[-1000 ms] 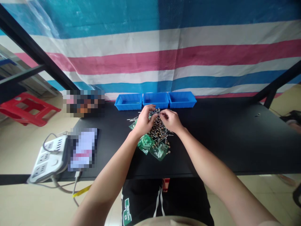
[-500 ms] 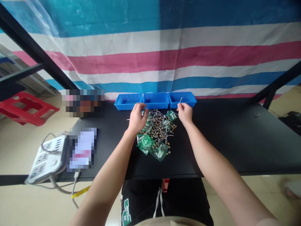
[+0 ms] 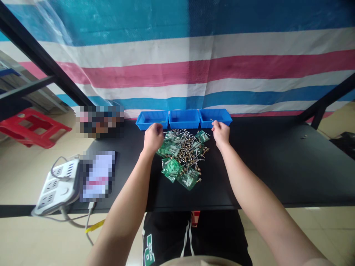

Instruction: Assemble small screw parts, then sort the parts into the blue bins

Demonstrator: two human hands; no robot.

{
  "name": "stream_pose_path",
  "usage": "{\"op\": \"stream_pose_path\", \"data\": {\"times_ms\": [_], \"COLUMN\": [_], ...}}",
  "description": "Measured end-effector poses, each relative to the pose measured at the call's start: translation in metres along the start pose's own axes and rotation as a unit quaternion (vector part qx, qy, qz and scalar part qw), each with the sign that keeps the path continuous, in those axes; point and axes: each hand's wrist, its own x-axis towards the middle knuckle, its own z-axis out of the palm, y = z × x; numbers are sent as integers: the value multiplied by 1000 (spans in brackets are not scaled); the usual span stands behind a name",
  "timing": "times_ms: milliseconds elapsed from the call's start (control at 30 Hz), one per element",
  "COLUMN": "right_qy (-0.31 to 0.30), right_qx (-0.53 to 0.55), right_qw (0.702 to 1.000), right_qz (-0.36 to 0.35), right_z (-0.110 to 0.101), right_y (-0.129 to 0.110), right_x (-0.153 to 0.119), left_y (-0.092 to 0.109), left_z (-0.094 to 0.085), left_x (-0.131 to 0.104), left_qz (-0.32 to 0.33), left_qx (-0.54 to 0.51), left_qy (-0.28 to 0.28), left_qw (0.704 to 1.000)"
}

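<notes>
My left hand (image 3: 153,139) is closed just in front of the left blue bin (image 3: 140,124), its fingertips curled; whatever they hold, if anything, is hidden. Inside that bin a thin yellowish piece shows. My right hand (image 3: 221,133) pinches a slim silver rivet (image 3: 212,119) at the front edge of the right blue bin (image 3: 227,117). Between my hands lies a mixed pile of silver rivets (image 3: 181,132), brown-headed screws (image 3: 188,149) and small green packets (image 3: 169,168) with pale pieces inside.
The middle blue bin (image 3: 184,120) stands between the other two on the black table (image 3: 266,162). A white power strip (image 3: 57,186) with cables and a blurred flat item (image 3: 97,175) are at left. A red stool (image 3: 33,127) stands on the floor. Black frame bars slant up at both sides.
My left hand has moved left from the pile to the left bin, uncovering green packets. My right hand has shifted slightly right, and the rivet in it now lies flatter over the right bin.
</notes>
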Motion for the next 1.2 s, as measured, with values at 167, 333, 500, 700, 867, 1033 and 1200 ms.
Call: {"op": "stream_pose_path", "data": {"times_ms": [167,333,500,700,867,1033,1200], "right_qy": [-1,-20,-36,-44,-52,-62,-63], "right_qx": [-5,-11,-18,-24,-26,-43,-109], "right_qw": [1000,1000,999,999,998,997,980], "right_qz": [-5,-5,-1,2,4,-20,-151], "right_z": [1,1,1,1,1,1,4], "right_y": [0,-3,-9,-13,-16,-16,-23], "right_x": [-1,-4,-8,-11,-13,-14,-26], "left_y": [-10,-17,-22,-24,-25,-25,-10], "left_z": [2,6,10,15,17,16,8], "left_x": [1,0,0,0,0,-1,-2], "left_qz": [0,-8,-25,-6,-24,-15,44], "left_qx": [36,68,84,89,103,105,111], "left_qy": [-15,-52,-82,-126,-115,-93,-70], "left_qw": [999,996,993,988,988,990,990]}}
